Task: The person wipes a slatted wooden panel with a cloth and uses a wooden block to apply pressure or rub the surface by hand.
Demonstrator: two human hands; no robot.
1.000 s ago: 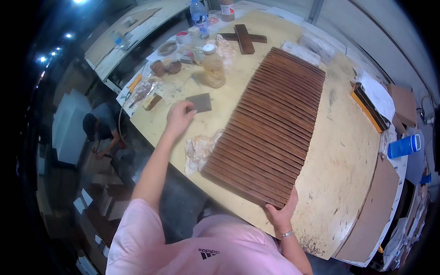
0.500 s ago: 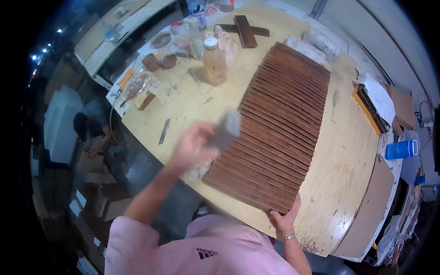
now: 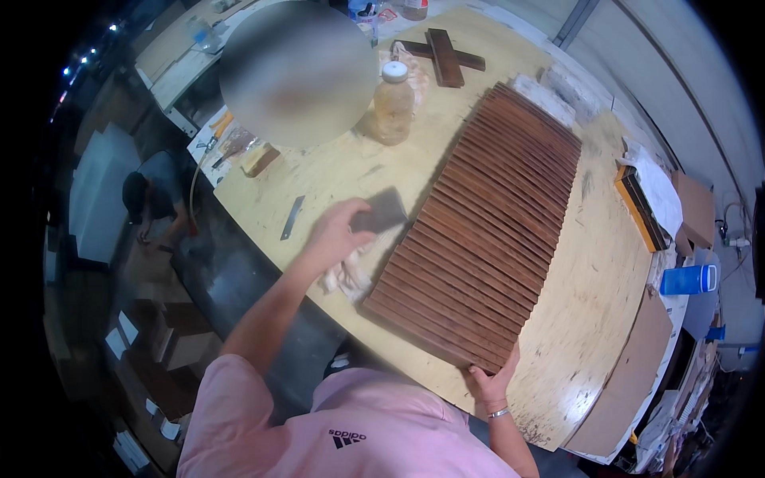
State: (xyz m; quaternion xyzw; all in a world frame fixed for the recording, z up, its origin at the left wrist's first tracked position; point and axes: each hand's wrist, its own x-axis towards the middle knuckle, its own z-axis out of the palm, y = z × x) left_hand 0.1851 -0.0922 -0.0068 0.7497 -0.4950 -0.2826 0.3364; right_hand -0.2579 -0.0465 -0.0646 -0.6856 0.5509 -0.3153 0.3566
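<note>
A brown wooden panel with ridged slats (image 3: 482,231) lies slantwise on the pale worktable (image 3: 594,319). My left hand (image 3: 339,231) is closed around a grey sanding block (image 3: 382,211), held just off the panel's left edge. A crumpled whitish rag (image 3: 347,277) sits below that hand, near the panel's near left corner. At the near right corner, my right hand (image 3: 496,384) grips the panel, thumb along its near edge. The fingers' undersides are hidden there.
Beyond the left hand stands a jar with a white lid (image 3: 394,103). A metal strip (image 3: 292,218) and a small block (image 3: 260,159) lie to the left. Two crossed wooden pieces (image 3: 445,57) lie at the back. A blue bottle (image 3: 689,280) is at the right. Another person (image 3: 163,195) crouches at the left.
My left hand has drawn the sanding block slightly left, away from the panel's edge, and turned it flatter. My right hand keeps its grip on the corner. The whole view has shifted a little.
</note>
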